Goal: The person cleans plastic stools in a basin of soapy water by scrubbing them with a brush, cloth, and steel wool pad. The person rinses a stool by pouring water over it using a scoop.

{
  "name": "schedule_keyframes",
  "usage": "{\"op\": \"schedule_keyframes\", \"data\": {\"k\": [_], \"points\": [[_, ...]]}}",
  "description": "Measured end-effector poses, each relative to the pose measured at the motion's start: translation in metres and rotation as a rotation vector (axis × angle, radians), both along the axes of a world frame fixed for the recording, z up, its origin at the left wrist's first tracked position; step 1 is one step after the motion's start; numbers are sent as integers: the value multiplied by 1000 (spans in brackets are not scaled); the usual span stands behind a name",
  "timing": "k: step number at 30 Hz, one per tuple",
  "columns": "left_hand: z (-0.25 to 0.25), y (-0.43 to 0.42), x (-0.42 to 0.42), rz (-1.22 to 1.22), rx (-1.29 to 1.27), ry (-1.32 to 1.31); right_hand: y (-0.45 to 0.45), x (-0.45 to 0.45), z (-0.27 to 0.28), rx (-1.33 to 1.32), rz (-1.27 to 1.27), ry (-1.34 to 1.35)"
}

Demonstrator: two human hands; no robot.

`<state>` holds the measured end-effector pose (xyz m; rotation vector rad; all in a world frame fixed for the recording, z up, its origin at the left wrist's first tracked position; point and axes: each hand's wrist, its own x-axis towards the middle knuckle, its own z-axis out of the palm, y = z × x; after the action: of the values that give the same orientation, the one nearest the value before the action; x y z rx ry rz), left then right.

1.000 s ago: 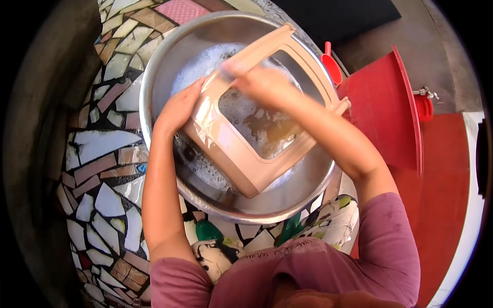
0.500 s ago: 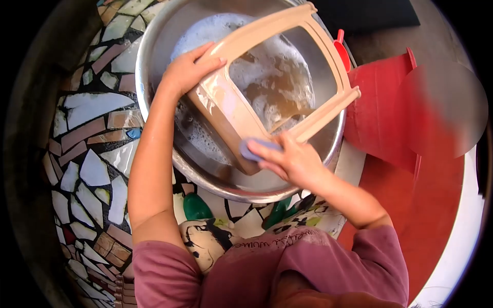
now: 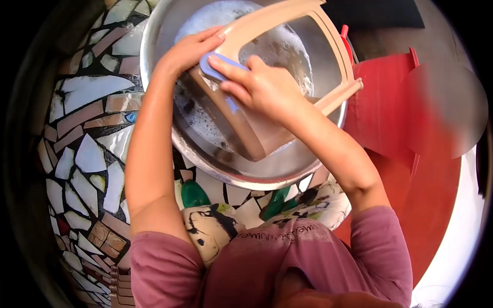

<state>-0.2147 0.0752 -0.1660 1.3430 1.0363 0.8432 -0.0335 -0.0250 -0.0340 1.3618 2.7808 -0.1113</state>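
A beige plastic frame-like piece (image 3: 275,16), with a large opening and projecting arms, is tilted over a metal basin (image 3: 246,183) of soapy water (image 3: 218,13). My left hand (image 3: 192,51) grips its upper left corner, fingers over the edge and thumb out of sight. In my right hand (image 3: 272,90) is a blue-purple oval scrub brush (image 3: 213,66), pressed against the wide side of the piece close to my left fingers. Its underside is hidden. Part of the opening lies behind my right hand.
Right of the basin a red bucket (image 3: 380,100) lies on its side, with a red handled item (image 3: 345,41) near the basin rim. Broken-tile mosaic floor (image 3: 92,110) spreads at left. Green footwear (image 3: 194,194) shows below the basin.
My right hand has slid the brush up and left along the piece, from its lower corner to beside my left hand. The piece has shifted slightly upward in view.
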Motion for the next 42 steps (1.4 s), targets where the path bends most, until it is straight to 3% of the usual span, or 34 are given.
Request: {"op": "schedule_keyframes", "data": {"k": [3, 6, 8, 11, 15, 17, 21, 24, 28, 31, 33, 37, 38, 42], "points": [[-6, 6, -5, -3, -13, -85, -66, 40, 10, -217, 2, -14], [-14, 12, -1, -60, -379, -284, -83, 47, 4, -188, 28, 97], [-23, 11, 8, -72, -329, -314, -40, 5, 13, -121, -45, -53], [-29, 7, -6, 14, -313, -411, 26, -37, 4, -35, -66, -26], [-22, 6, -6, -26, -296, -367, -57, 29, 14, -127, -8, -25], [-19, 3, -4, -118, -368, -352, -48, 17, 17, -146, -19, -32], [-18, -1, 3, -8, -381, -353, 17, -31, 9, -49, -91, -34], [-27, 5, 1, -27, -325, -241, -54, 23, 11, -95, -85, 54], [-5, -4, 12, 6, -355, -404, -73, 50, 1, -121, -98, 32], [-15, -5, 8, 41, -381, -395, 27, 28, -3, -28, -162, 117], [-15, -4, 3, 38, -365, -397, -5, 42, -8, -60, -52, 91], [-20, 2, 9, -19, -368, -388, -124, 113, 16, -155, -262, -36], [-12, 0, 10, -23, -372, -392, -147, 121, 24, -302, -308, -247], [-16, -3, 11, 3, -391, -404, -98, 94, 3, -37, -276, -38]]}}
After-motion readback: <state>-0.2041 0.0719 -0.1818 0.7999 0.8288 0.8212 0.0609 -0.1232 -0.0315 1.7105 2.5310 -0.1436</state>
